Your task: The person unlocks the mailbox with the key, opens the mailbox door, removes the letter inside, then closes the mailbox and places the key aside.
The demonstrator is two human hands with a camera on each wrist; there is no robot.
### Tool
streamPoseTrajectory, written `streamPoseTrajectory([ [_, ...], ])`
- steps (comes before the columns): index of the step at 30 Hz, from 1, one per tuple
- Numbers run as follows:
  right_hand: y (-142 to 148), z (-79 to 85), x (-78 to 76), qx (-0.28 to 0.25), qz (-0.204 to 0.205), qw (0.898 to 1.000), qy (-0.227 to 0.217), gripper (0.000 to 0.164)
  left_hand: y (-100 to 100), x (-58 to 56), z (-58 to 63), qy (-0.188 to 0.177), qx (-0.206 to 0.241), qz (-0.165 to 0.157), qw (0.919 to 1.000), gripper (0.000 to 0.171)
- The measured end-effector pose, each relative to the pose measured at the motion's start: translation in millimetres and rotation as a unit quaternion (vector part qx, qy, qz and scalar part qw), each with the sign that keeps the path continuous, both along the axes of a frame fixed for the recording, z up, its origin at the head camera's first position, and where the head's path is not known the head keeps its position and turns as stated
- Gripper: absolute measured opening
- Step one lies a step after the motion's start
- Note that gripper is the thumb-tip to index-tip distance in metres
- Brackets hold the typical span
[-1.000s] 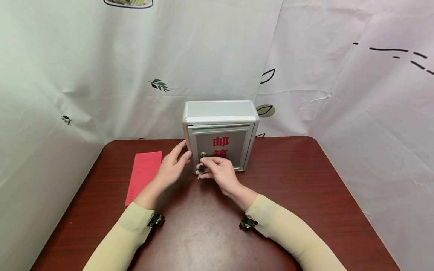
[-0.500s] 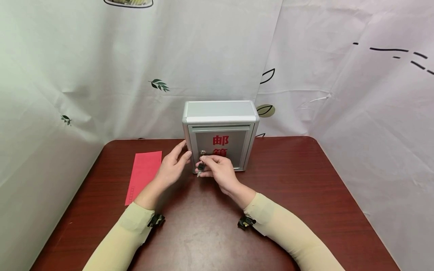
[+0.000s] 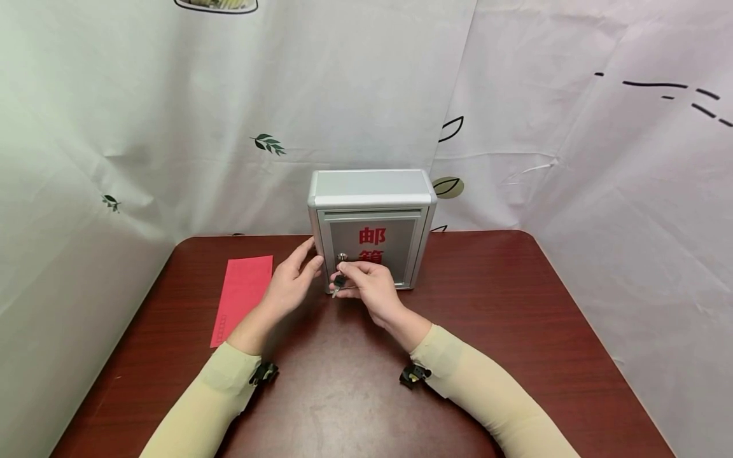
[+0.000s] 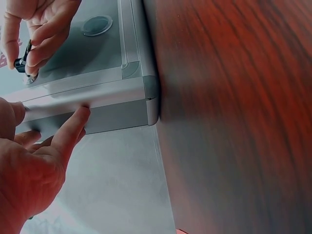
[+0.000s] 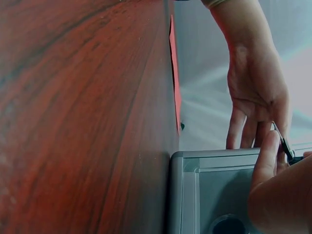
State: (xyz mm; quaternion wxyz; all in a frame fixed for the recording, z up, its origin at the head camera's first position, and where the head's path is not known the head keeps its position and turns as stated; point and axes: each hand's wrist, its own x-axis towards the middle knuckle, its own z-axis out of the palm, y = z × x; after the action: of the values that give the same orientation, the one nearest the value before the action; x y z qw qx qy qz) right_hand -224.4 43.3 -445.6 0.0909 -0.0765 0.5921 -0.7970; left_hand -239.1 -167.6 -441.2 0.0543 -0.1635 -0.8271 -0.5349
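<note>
A silver metal mailbox (image 3: 372,184) with red characters on its front door stands upright on the table. My right hand (image 3: 373,289) pinches a key at the round lock (image 3: 342,257) on the door's left side. A black-headed key (image 3: 340,281) with a metal blade hangs below these fingertips. In the left wrist view the black key head (image 4: 20,65) sits at the lock. My left hand (image 3: 291,283) rests against the mailbox's left side, its fingers extended along the wall in the left wrist view. The door lies flush in its frame.
A red envelope (image 3: 243,296) lies flat on the dark reddish-brown table (image 3: 487,318), left of the left forearm. White printed fabric (image 3: 366,83) hangs behind the table and on both sides.
The mailbox door, slightly ajar at its top left a second ago, has moved in flush with the frame. My right hand has shifted slightly upward with the key. The left hand stays put.
</note>
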Motion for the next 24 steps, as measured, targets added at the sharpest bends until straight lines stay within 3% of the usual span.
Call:
streamPoseTrajectory([
  [24, -1.8, 3.2, 0.5, -0.004, -0.032, 0.999, -0.010, 0.028, 0.6, -0.9, -2.0, 0.010, 0.006, 0.003, 0.9999, 0.059],
])
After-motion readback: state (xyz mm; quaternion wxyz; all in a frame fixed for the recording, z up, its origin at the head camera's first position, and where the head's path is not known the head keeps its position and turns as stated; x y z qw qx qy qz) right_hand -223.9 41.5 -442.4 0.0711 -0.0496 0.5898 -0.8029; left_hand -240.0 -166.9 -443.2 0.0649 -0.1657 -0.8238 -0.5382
